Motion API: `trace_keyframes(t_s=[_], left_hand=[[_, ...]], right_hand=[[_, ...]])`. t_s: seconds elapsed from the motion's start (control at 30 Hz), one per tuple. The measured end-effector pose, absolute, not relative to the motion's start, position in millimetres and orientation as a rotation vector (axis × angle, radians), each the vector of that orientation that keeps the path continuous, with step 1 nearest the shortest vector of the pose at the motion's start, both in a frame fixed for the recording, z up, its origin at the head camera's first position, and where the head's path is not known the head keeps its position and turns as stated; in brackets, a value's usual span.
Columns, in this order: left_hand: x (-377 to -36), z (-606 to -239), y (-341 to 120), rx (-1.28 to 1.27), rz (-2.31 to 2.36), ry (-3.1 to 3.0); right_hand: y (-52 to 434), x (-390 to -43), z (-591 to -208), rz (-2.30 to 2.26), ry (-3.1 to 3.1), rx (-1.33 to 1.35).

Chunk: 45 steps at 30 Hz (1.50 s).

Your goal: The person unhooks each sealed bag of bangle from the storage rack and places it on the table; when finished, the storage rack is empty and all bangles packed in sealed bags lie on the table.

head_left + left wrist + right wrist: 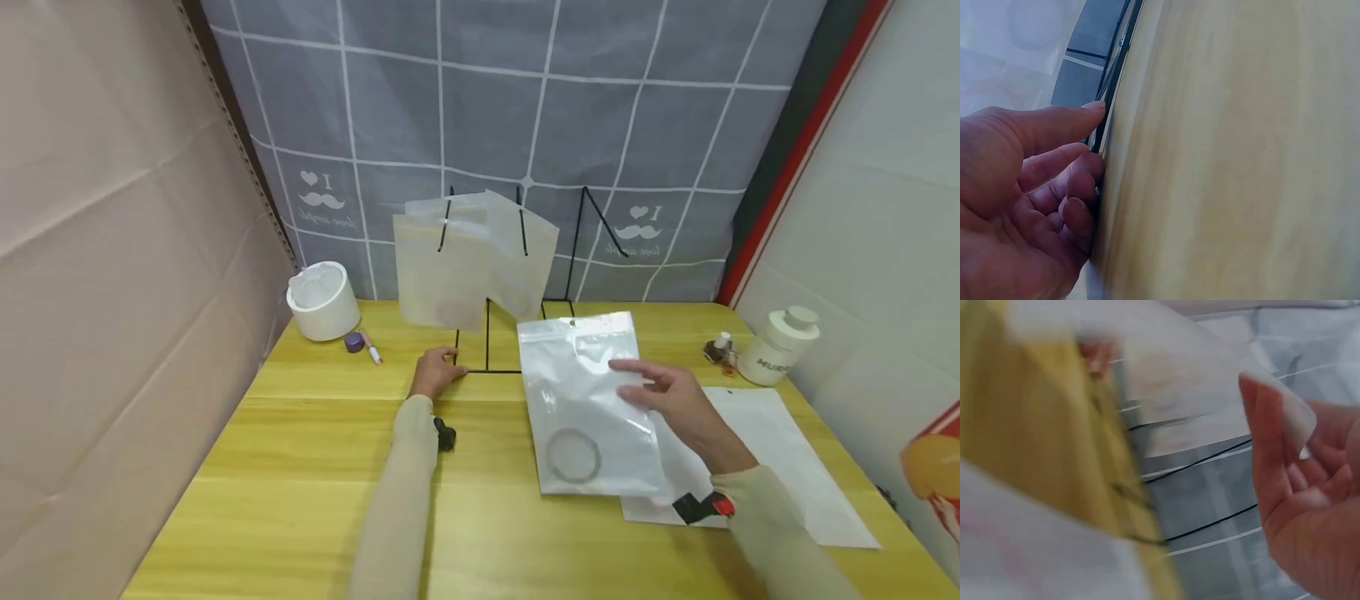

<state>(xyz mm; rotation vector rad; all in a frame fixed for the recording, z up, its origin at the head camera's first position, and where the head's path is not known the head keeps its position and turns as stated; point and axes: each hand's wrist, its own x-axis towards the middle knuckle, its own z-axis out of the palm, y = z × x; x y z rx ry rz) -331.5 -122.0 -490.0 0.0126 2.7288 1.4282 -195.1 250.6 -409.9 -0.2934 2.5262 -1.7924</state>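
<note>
My left hand (437, 372) is at the front left corner of a black wire display rack (493, 372), pinching its base bar between thumb and fingers low on the table. In the left wrist view, the thumb (1066, 125) presses the black wire from above. My right hand (678, 408) grips the right edge of a shiny white zip pouch (592, 392) with a round ring-shaped outline near its bottom. The pouch is held up in front of the rack's right side. Several pale pouches (438, 267) hang on the rack's left and middle hooks; the right hook (606, 221) bears nothing.
More white pouches (787, 467) lie on the wooden table (300, 500) at the right. Behind them stand a white lidded bottle (772, 354) and small bottles (717, 348). At the back left are a white round container (330, 308), a purple lid (354, 342) and a small tube (371, 347).
</note>
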Motion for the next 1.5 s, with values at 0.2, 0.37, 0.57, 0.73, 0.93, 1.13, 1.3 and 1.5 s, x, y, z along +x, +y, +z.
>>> trace_keyframes(t_s=[0.2, 0.37, 0.57, 0.73, 0.93, 1.13, 1.3, 1.5], left_hand=[[-330.9, -489.2, -125.2, 0.02, 1.456, 2.698], [-329.7, -491.0, -123.5, 0.039, 1.461, 2.695], [-330.0, -489.5, -122.4, 0.049, 1.454, 2.715], [-328.9, -487.2, -122.7, 0.053, 1.462, 2.718], [-329.9, -485.0, -123.2, 0.041, 1.476, 2.722], [-332.6, -482.0, -124.3, 0.032, 1.485, 2.711], [-333.2, -482.8, -125.4, 0.013, 1.485, 2.696], [-327.9, -489.2, -122.6, 0.013, 1.486, 2.682]], right_hand=[[242.7, -214.0, -472.0, -1.619, 2.412, 0.078], [237.1, -220.7, -489.8, -1.376, 2.608, 0.061], [228.2, -224.6, -484.2, -1.115, 2.818, -0.031], [226.9, -222.6, -478.1, -1.093, 2.795, -0.031], [233.3, -227.2, -480.1, -1.125, 2.749, -0.06], [235.0, -230.3, -478.2, -1.173, 2.737, -0.127], [235.7, -231.5, -482.4, -1.171, 2.732, -0.126], [237.4, -227.9, -483.5, -1.164, 2.716, -0.097]])
